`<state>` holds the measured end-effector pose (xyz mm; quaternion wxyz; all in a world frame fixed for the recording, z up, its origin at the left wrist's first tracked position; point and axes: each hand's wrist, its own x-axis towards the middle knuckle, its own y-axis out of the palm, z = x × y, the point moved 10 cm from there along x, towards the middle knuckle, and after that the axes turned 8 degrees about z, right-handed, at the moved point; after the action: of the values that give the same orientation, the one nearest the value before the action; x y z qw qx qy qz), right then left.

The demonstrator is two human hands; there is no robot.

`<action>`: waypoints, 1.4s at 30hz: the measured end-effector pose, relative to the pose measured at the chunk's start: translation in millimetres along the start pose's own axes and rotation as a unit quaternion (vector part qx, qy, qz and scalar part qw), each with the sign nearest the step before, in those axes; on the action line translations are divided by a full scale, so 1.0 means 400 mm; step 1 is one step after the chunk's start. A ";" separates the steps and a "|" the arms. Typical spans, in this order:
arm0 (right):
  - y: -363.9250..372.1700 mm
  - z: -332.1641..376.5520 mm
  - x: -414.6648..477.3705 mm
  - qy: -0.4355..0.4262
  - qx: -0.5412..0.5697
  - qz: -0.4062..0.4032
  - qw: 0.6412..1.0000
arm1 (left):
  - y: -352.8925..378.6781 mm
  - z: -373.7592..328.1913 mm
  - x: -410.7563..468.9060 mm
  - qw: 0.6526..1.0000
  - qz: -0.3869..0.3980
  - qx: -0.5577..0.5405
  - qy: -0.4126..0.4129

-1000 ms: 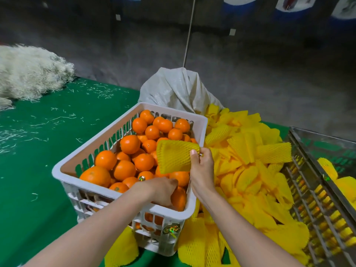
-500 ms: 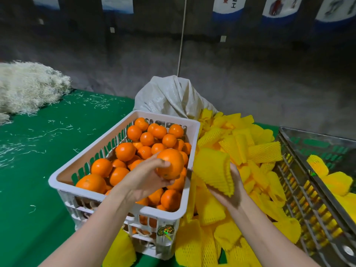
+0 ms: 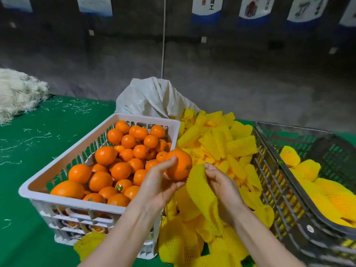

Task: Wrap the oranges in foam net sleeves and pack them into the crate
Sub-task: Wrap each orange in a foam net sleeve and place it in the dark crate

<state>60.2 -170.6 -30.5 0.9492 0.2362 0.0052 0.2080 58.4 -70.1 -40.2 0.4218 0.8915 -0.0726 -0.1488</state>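
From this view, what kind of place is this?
Probably a fruit-packing shed or warehouse: a white crate full of loose oranges, a heap of yellow foam net sleeves beside it, and a dark crate holding wrapped fruit.

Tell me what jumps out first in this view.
The left hand holds a bare orange beside the yellow foam sleeve gripped by the right hand, front centre. Left of them sits the white crate heaped with oranges; a yellow sleeve pile lies behind.

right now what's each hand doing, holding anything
Left hand: closed, gripping an orange.
Right hand: closed, pinching a yellow foam net sleeve.
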 end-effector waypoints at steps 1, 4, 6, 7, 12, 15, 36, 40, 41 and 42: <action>-0.004 0.003 -0.005 -0.001 -0.011 0.001 1.000 | -0.003 0.001 0.002 1.000 -0.014 0.019 0.012; -0.010 0.015 -0.020 -0.004 -0.055 0.006 0.998 | 0.002 0.015 0.011 0.999 -0.028 0.020 0.032; -0.006 0.025 -0.028 -0.006 -0.082 0.015 0.996 | 0.018 0.044 0.015 0.999 -0.014 0.030 0.007; -0.001 0.029 -0.030 -0.008 -0.101 0.020 0.995 | 0.024 0.056 0.013 0.999 -0.007 0.041 -0.004; 0.020 0.052 -0.037 -0.033 -0.162 0.029 0.986 | 0.052 0.062 0.033 0.991 -0.017 0.128 0.018; -0.015 0.078 -0.041 -0.054 -0.250 -0.055 0.965 | 0.046 0.066 0.024 0.991 -0.029 0.116 0.061; 0.009 0.190 -0.128 -0.329 -0.449 -0.253 0.792 | 0.138 0.139 0.019 0.977 0.174 -0.120 0.009; -0.039 0.239 -0.089 -0.304 -0.421 -0.235 0.822 | 0.092 0.129 0.047 0.992 0.102 -0.058 0.045; -0.043 0.243 -0.071 -0.283 -0.421 -0.221 0.833 | 0.088 0.127 0.050 0.993 0.098 -0.051 0.049; -0.046 0.246 -0.056 -0.265 -0.418 -0.209 0.844 | 0.085 0.125 0.053 0.993 0.096 -0.041 0.051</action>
<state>57.6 -238.2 46.8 0.9442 -0.1438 -0.2846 -0.0828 62.0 -133.6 -48.1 0.4734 0.8688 -0.1302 -0.0642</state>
